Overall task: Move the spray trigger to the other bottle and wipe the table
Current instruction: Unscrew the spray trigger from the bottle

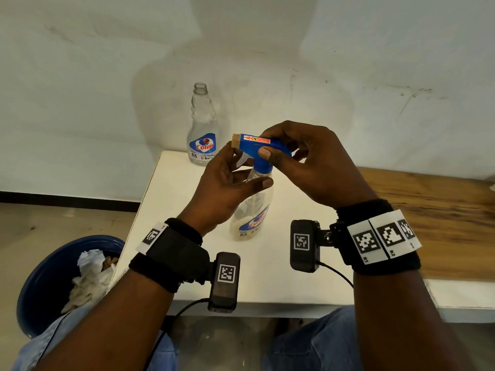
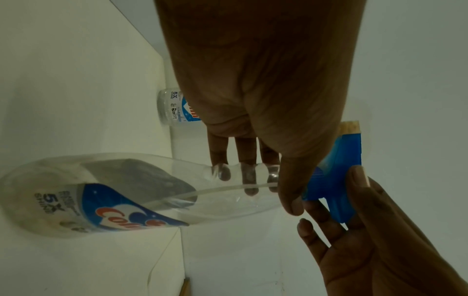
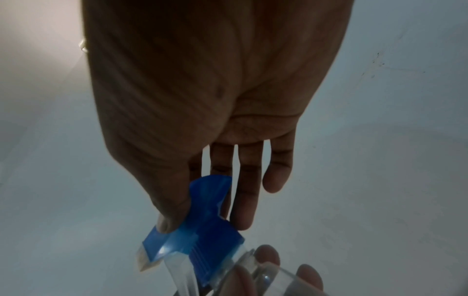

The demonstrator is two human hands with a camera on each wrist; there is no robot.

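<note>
- The person's right hand (image 1: 308,162) pinches the blue spray trigger (image 1: 261,145), thumb on the near side and fingers curled over the back of its head.
- The right wrist view shows the same hold: the thumb presses one side of the blue head and the long fingers lie along the other side.
- The trigger sits on the neck of the near bottle (image 1: 251,210), a clear one with a blue and red Colin label; its nozzle points left, towards the wall corner.
- The left hand (image 1: 227,188) wraps round that bottle's neck just below the blue collar, thumb in front and fingers behind, as seen through the clear plastic from the left wrist.
- The near bottle stands on the white table (image 1: 171,204), leaning a little, with a pale cloudy layer near its base; a thin dip tube runs down inside it.
- The other bottle (image 1: 202,127), with the same label and an open neck, stands upright at the far left corner of the table, well apart from the hands.
- A wooden board (image 1: 434,210) lies on the right part of the table.
- On the floor to the left stands a blue bin (image 1: 40,285) with crumpled white paper (image 1: 88,277) in it.
- I cannot tell whether the collar is screwed tight or loose.
</note>
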